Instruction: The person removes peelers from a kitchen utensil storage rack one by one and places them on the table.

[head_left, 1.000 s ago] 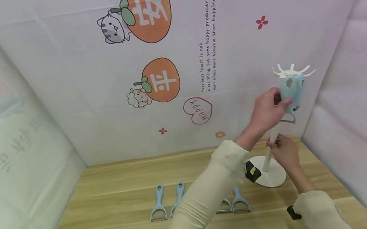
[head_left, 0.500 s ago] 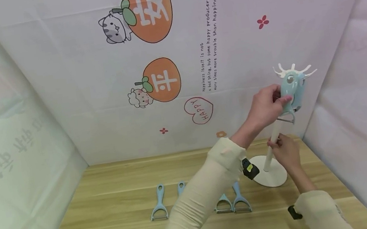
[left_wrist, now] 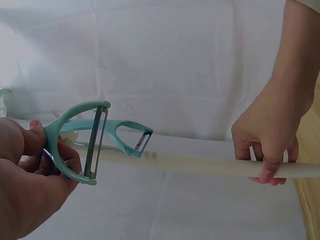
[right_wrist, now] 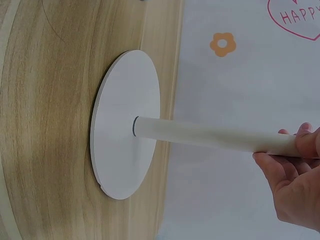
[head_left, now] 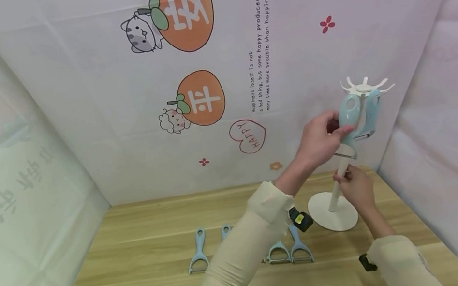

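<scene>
My left hand point(head_left: 318, 139) pinches a light blue Y-shaped peeler point(head_left: 348, 114) by its handle, blade end down, just under the hooks of a white rack point(head_left: 365, 88). Whether the handle's hole is over a hook cannot be told. Beside it a second blue peeler point(head_left: 371, 115) hangs from the rack; in the left wrist view this hanging peeler point(left_wrist: 131, 142) is partly behind the held one. Lower down, my right hand point(head_left: 357, 188) grips the white pole point(right_wrist: 210, 136) of the stand between thumb and fingers. The round white base point(right_wrist: 125, 125) rests on the table.
Several more blue peelers lie on the wooden table point(head_left: 147, 252), among them a peeler point(head_left: 199, 252) at the left and a peeler point(head_left: 299, 248) at the right. My left sleeve point(head_left: 234, 245) covers part of the row. White printed cloth walls point(head_left: 161, 162) enclose the table.
My left hand has shifted left with the peeler, which overlapped the hanging one and now stands apart from it at the top. The right hand keeps its grip on the pole.
</scene>
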Demonstrator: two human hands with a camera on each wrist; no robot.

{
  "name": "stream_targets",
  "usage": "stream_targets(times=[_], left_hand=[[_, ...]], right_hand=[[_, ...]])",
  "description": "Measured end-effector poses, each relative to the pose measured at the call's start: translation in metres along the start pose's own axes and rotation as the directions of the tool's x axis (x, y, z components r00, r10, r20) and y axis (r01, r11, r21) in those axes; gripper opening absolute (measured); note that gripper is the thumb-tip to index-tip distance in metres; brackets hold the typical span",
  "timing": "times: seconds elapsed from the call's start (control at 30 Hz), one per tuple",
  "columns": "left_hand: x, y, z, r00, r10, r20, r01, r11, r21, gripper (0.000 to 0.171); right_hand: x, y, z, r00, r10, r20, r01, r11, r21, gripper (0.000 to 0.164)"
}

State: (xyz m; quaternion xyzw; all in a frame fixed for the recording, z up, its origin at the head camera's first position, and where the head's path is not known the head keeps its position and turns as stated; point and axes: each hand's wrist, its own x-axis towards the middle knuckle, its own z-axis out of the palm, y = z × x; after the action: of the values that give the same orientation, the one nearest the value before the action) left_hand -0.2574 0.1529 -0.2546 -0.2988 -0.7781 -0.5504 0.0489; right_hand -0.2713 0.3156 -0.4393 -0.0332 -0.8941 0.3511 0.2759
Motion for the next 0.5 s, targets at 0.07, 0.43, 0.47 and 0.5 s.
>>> stream_targets(times=[0.07,0.43,0.47,0.5], left_hand=[[-0.005,-0.004,-0.004,1.0,0.007,-0.002,-0.007,1.0,-0.017,0.018],[-0.031,-0.022,-0.023,0.999,0.012,-0.03,-0.015,0.996,-0.084,0.015],[-0.033,-0.023,-0.025,0.999,0.009,-0.031,-0.011,0.996,-0.088,0.016],[-0.035,-0.025,-0.026,1.0,0.003,-0.031,-0.006,0.996,-0.091,0.016]], right_hand=[[0.001,-0.001,0.001,1.0,0.004,0.006,-0.004,1.0,0.002,0.011],[0.002,0.0,0.002,0.999,0.024,0.024,-0.024,1.0,-0.004,0.018],[0.002,0.0,0.001,0.999,0.023,0.032,-0.023,1.0,-0.004,0.019],[0.002,0.0,0.001,0.999,0.021,0.036,-0.021,1.0,-0.004,0.02]])
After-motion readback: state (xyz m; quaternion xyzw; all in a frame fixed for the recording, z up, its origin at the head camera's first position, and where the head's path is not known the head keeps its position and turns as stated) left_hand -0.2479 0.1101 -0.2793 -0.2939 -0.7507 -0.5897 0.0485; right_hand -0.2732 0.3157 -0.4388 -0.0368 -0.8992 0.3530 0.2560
